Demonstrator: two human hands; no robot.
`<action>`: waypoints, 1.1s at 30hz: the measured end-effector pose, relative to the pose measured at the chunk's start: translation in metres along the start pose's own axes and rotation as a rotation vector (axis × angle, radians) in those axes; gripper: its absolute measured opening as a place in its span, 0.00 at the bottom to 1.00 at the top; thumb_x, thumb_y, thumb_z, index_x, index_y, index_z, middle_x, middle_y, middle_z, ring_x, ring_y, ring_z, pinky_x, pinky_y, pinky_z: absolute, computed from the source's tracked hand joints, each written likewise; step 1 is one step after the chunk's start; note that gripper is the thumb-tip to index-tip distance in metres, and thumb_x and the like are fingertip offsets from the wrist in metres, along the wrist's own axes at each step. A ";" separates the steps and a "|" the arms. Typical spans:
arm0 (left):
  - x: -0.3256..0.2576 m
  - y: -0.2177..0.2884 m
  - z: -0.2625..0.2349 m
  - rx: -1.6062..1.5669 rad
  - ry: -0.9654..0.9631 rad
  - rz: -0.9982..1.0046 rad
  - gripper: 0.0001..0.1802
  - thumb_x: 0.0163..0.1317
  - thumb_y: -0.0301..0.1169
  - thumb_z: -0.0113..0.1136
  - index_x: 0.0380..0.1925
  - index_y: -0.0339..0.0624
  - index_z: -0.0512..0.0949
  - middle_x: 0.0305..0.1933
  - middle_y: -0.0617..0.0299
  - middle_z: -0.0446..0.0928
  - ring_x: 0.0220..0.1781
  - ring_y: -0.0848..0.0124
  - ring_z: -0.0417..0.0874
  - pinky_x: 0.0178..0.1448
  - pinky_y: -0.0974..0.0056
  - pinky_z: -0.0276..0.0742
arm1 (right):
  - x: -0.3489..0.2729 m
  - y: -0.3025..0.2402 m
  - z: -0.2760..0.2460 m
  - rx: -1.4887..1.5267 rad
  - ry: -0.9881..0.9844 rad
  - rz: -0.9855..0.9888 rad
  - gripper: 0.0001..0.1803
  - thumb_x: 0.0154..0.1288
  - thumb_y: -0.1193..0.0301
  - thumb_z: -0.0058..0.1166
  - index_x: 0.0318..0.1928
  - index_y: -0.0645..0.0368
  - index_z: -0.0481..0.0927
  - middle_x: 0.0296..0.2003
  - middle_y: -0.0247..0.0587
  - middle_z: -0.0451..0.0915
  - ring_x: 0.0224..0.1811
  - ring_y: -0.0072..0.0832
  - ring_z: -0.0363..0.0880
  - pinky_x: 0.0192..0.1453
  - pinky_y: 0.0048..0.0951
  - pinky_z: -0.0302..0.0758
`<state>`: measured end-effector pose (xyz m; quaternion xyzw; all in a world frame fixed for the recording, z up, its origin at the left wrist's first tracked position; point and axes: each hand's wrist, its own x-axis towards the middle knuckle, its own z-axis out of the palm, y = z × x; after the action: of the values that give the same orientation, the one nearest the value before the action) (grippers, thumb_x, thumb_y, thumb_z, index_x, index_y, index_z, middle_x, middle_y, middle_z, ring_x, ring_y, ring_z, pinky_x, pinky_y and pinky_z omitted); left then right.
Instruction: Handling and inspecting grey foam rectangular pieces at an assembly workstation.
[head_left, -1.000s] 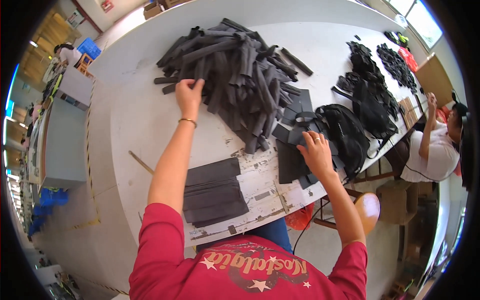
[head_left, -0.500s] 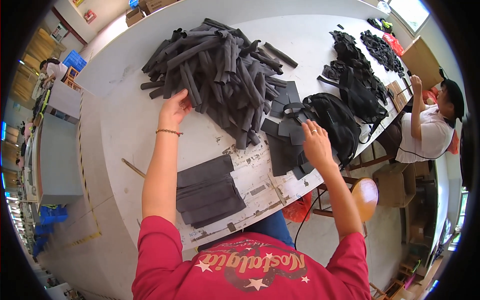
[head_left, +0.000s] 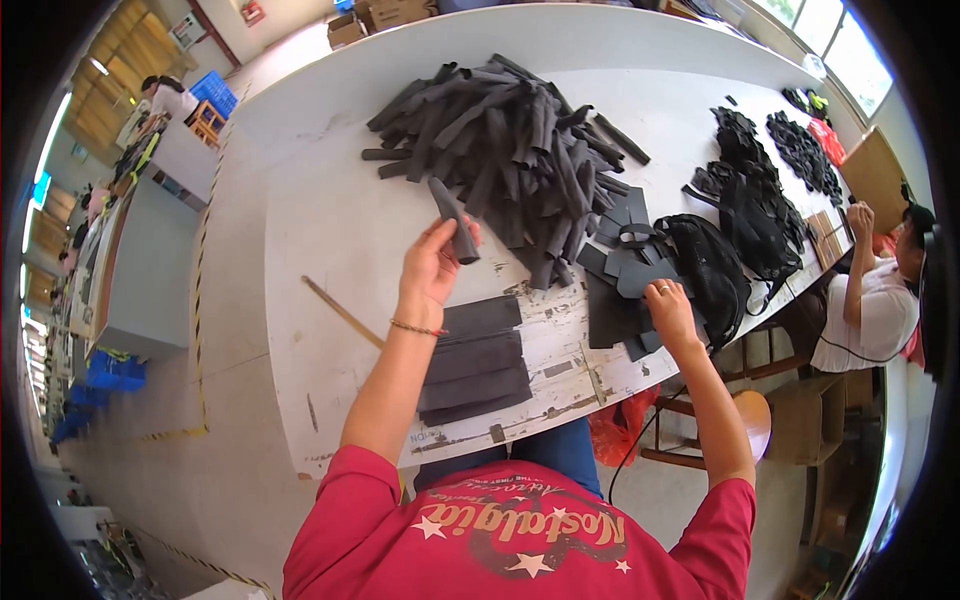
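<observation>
My left hand (head_left: 430, 265) is closed around a dark fabric tube (head_left: 452, 212), raised off the white table in front of a big heap of similar dark tubes (head_left: 520, 120). On the right, my right hand (head_left: 672, 312) pinches the near edge of a flat dark grey piece (head_left: 640, 274), above other flat dark pieces (head_left: 610, 318). Beside that hand lies a black backpack (head_left: 708, 270). Several flat dark fabric pieces (head_left: 475, 362) lie overlapped near the table's front edge, just right of my left forearm.
A thin wooden stick (head_left: 340, 310) lies left of the fabric pieces. Black straps and small parts (head_left: 745, 160) cover the table's far right. A co-worker (head_left: 870, 310) sits at the right side, near a stool (head_left: 750, 420) and a cardboard box (head_left: 805, 420). A low white partition (head_left: 560, 40) borders the back.
My left hand has taken a tube from the heap and drawn it nearer. My right hand has closed on a flat grey piece. The whole view has shifted.
</observation>
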<state>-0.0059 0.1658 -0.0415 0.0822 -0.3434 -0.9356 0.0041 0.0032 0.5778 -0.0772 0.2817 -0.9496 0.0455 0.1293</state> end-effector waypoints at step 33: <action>-0.107 -0.003 0.043 0.028 0.081 -0.077 0.12 0.64 0.27 0.62 0.45 0.36 0.73 0.46 0.54 0.80 0.49 0.58 0.84 0.52 0.57 0.84 | 0.039 -0.221 -0.095 0.432 0.602 -0.098 0.12 0.53 0.78 0.63 0.40 0.61 0.81 0.36 0.38 0.80 0.39 0.36 0.78 0.42 0.36 0.73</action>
<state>0.0932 0.2026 0.0049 0.1331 -0.3525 -0.9261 -0.0190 0.1133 0.3880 0.0275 0.3215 -0.8232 0.3193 0.3422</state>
